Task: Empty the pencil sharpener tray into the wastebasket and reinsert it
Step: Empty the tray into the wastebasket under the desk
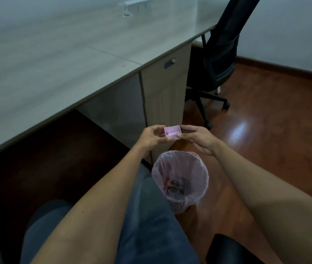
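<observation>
Your left hand (150, 137) and right hand (197, 139) pinch the pink tray (172, 132) by opposite ends, open side up and level, above and just beyond the lined wastebasket (180, 180), likely checking it's empty

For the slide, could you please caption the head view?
Both hands, left hand and right hand, hold the pink tray above the lined wastebasket.
</observation>
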`<move>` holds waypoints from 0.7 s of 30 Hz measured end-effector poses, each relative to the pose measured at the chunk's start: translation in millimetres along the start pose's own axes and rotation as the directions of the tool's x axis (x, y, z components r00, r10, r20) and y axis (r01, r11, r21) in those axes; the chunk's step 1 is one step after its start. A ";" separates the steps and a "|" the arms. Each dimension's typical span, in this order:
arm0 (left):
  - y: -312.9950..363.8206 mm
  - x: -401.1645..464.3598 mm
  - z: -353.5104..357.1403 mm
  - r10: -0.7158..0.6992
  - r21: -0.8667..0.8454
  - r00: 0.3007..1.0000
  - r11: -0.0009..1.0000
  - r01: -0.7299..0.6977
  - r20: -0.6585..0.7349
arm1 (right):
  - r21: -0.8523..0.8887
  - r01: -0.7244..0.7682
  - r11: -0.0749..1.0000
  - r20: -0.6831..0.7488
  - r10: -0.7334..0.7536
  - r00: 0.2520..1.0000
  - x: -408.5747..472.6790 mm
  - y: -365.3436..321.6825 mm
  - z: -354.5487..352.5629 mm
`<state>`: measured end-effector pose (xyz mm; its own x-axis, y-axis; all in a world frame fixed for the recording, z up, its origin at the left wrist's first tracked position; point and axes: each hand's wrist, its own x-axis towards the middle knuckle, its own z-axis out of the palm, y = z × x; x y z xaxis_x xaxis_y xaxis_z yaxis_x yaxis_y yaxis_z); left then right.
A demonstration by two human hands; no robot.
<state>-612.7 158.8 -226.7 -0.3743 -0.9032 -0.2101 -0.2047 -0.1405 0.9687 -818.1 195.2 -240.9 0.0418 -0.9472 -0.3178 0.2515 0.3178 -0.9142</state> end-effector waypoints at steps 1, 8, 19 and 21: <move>8.4 -2.3 -3.8 0.033 0.003 0.999 0.999 -0.033 -0.012 | -0.012 0.024 1.000 0.009 -0.024 1.000 -1.8 -9.8 4.8; 74.8 -14.7 -38.4 0.233 0.028 0.968 0.973 -0.231 -0.090 | -0.036 0.185 0.982 0.080 -0.181 0.980 -3.8 -79.2 45.2; 173.4 -64.5 -124.8 0.376 0.172 0.900 0.923 -0.344 -0.222 | -0.030 0.351 0.936 0.287 -0.328 0.900 -18.6 -184.0 151.7; 186.1 -80.0 -145.9 0.385 0.160 0.885 0.922 -0.353 -0.261 | -0.017 0.369 0.929 0.328 -0.343 0.880 -18.2 -194.6 177.3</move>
<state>-488.9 145.7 -10.3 -0.1736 -0.9597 0.2212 -0.2012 0.2544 0.9459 -696.4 143.3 -12.7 0.2677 -0.9564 0.1166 0.2328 -0.0532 -0.9711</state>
